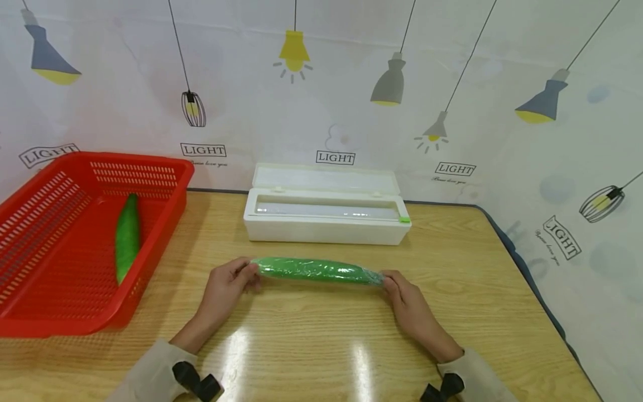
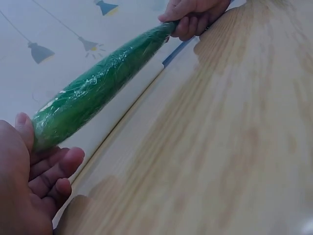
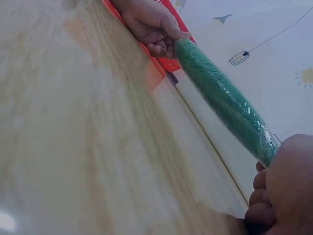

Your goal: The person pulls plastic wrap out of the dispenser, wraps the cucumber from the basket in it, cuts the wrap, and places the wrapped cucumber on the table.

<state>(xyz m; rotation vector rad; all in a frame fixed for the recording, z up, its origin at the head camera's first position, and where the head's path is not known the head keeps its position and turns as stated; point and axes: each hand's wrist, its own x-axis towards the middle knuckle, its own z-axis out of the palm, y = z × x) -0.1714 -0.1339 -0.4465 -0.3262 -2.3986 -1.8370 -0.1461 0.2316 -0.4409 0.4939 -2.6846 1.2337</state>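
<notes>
A long green cucumber [image 1: 313,270], wrapped in glossy clear plastic film, is held level above the table between both hands. My left hand [image 1: 228,285] grips its left end, thumb on the near side; the left wrist view shows that hand's other fingers loosely bent below the end. At the opposite end, my right hand [image 1: 409,304] pinches the tip, where the film is gathered; the right wrist view shows its fingers [image 3: 259,203] curled. Behind the cucumber stands a white cling film box [image 1: 326,230] with its lid up, a film roll [image 1: 326,210] inside and a green piece on its right edge.
At the left stands a red plastic basket [image 1: 150,262] with slotted walls, and one unwrapped cucumber [image 1: 128,237] lies in it. The wooden table [image 1: 301,346] ends at a wall covering [image 1: 336,111] printed with lamps, along its back and right side.
</notes>
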